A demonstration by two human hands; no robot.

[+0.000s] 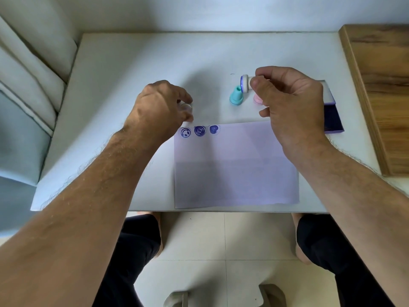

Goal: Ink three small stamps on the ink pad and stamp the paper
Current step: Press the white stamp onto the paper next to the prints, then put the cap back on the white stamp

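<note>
My right hand (290, 100) holds a small white stamp (245, 83) sideways above the table, its blue inked face turned left. A teal stamp (236, 97) stands upright just below it, and a pink stamp (257, 99) is partly hidden behind my right fingers. The white paper (236, 169) lies at the table's front edge and bears three blue prints (199, 130) along its top left. My left hand (161, 109) rests at the paper's top left corner with a small clear cap-like object (186, 106) at its fingertips. The blue ink pad (332, 116) lies open behind my right hand.
The white table (155, 63) has a wooden board (380, 89) at its right and a pale sofa (28, 89) at its left. My knees and the tiled floor show below the table's front edge.
</note>
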